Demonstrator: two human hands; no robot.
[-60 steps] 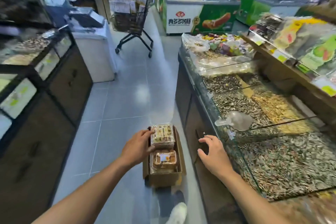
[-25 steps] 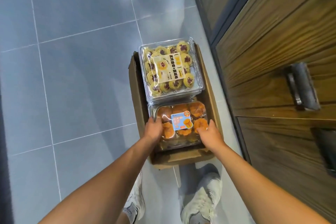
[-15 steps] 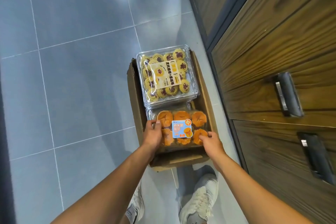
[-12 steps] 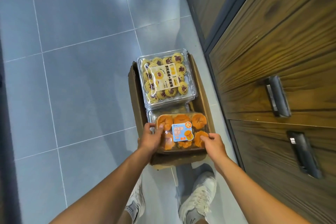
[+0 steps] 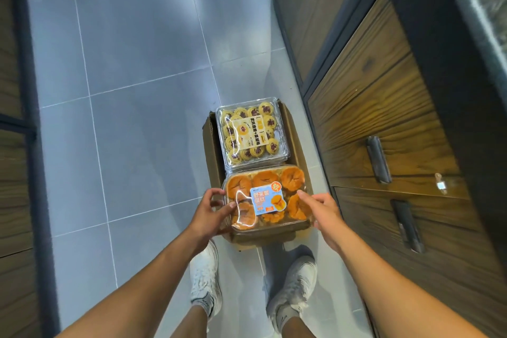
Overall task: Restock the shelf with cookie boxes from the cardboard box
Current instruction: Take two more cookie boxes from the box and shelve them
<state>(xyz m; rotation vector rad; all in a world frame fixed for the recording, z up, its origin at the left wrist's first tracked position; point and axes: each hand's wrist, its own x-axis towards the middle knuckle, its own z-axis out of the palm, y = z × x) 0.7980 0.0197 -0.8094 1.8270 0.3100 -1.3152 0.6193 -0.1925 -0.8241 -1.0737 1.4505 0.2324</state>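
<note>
The grey tiled floor [image 5: 137, 63] fills more of the view than half a second ago, and so does the wooden cabinet [image 5: 370, 90] along its right edge, with two dark handles [image 5: 378, 159] showing. The cardboard box [image 5: 212, 145] stands open on the floor just beside the cabinet, as before. At its far end the clear box of yellow cookies [image 5: 251, 133] lies flat and has not shifted. The clear box of orange cookies [image 5: 267, 196] has come up from the near end: it now rides above the rim, spreading past both side walls and overlapping the near edge of the yellow box. The left hand [image 5: 210, 212] grips its left edge, thumb on the lid and fingers curled beneath. The right hand [image 5: 325, 210] holds the right edge, thumb on top, fingers wrapped round the side. White shoes [image 5: 204, 280] stand at the carton's near end.
</note>
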